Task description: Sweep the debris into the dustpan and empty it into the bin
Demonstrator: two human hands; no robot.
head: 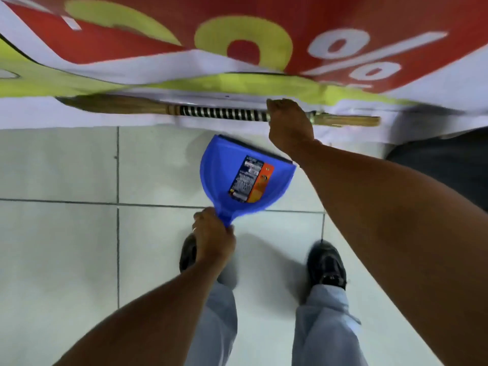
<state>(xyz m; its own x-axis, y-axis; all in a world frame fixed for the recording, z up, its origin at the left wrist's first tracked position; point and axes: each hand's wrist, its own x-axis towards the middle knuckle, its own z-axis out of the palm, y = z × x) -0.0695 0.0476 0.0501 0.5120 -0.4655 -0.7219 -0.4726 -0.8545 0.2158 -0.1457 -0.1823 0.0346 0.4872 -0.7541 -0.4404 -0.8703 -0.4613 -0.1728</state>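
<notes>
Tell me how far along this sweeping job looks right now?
Early, it seems. Done: the left hand grips the blue dustpan by its handle. In hand: the right hand is closed on the broom, lying against a red and yellow banner. Left: the sweeping and the emptying. No debris shows on the tiles or in the pan, and no bin is in view.

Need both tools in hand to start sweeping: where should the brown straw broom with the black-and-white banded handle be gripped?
Grip the brown straw broom on its banded handle, from above. It lies level, bristles left; the right hand is closed there already.
</notes>
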